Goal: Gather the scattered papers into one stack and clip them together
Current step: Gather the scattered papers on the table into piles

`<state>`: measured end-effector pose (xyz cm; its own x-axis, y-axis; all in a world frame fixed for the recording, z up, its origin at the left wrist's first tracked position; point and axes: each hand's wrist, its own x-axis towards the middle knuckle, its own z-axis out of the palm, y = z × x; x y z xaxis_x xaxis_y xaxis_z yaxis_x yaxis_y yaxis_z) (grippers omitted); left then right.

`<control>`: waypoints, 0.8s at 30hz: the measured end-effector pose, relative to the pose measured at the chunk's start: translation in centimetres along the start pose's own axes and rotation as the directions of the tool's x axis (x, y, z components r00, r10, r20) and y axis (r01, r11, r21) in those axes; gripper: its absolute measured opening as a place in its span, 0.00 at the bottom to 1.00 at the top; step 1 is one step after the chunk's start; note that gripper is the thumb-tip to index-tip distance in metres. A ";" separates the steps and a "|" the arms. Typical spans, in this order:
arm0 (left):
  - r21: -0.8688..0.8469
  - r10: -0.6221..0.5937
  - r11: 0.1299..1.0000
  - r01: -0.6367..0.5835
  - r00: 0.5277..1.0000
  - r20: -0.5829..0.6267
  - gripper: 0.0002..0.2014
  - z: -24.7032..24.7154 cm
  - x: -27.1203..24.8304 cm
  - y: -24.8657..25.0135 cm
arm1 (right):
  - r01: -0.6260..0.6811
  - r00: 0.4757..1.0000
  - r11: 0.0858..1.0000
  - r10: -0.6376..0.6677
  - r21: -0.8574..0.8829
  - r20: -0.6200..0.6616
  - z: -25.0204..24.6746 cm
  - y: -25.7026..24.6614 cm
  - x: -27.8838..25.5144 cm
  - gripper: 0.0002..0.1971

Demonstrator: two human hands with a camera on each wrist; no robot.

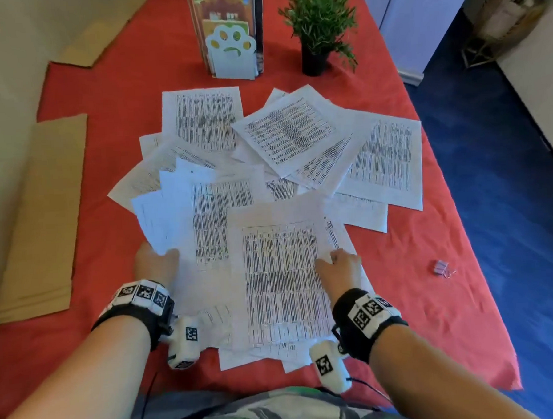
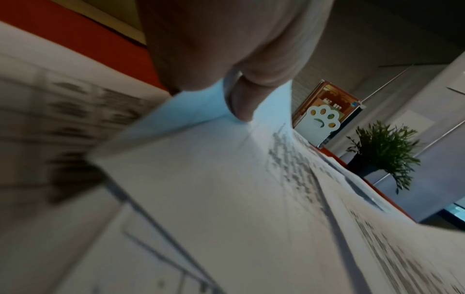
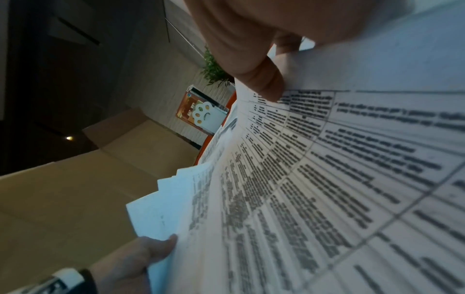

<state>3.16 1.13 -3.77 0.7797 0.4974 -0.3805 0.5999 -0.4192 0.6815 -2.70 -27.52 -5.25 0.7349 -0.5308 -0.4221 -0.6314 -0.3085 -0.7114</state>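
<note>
Printed sheets lie scattered across the red tablecloth [image 1: 103, 100], among them one at the back [image 1: 204, 117], one in the middle [image 1: 283, 129] and one at the right [image 1: 384, 158]. My left hand [image 1: 162, 257] grips a fanned bundle of papers [image 1: 205, 219] at its left edge, thumb [image 2: 241, 99] on top. My right hand [image 1: 330, 259] pinches the right edge of the top sheet [image 1: 281, 273], with its thumb [image 3: 264, 83] on the print. In the right wrist view my left hand [image 3: 141, 256] holds the fan's lower corner. A small pale binder clip [image 1: 441, 268] lies on the cloth to the right of my right hand.
A paw-shaped bookend with books [image 1: 231, 51] and a potted plant [image 1: 318, 24] stand at the back of the table. Flat cardboard [image 1: 41, 215] lies along the left side. The table's right edge drops to a blue floor [image 1: 508, 197].
</note>
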 end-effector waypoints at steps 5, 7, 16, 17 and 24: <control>-0.032 0.020 0.999 -0.017 0.997 0.078 0.19 0.4 -1.1 -1.9 | -0.199 0.967 0.939 0.143 0.280 0.209 1.4 -1.6 -0.1 0.29; -0.087 0.011 0.996 -0.005 0.997 0.074 0.19 0.3 -1.6 -2.1 | -0.165 0.977 0.974 0.139 0.156 0.164 1.7 -2.1 0.3 0.32; -0.188 0.055 0.982 -0.021 0.982 0.180 0.26 -0.4 -1.2 -3.3 | -0.137 0.977 0.983 0.114 0.119 0.182 2.6 -3.9 -0.6 0.34; -0.142 0.082 0.988 -0.055 0.977 0.196 0.30 -0.2 -1.5 -3.2 | -0.129 0.969 0.984 0.099 0.122 0.227 2.6 -4.1 -0.7 0.35; -0.066 0.125 0.992 -0.111 0.955 0.270 0.31 0.9 -3.5 -3.1 | 0.000 0.913 0.997 -0.034 0.083 0.406 2.5 -3.8 -1.0 0.20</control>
<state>-1.24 0.00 -5.07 0.8678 0.2171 -0.4469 0.4963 -0.4212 0.7591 -0.40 -23.82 -3.48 0.7930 -0.1534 -0.5896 -0.6086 -0.2423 -0.7556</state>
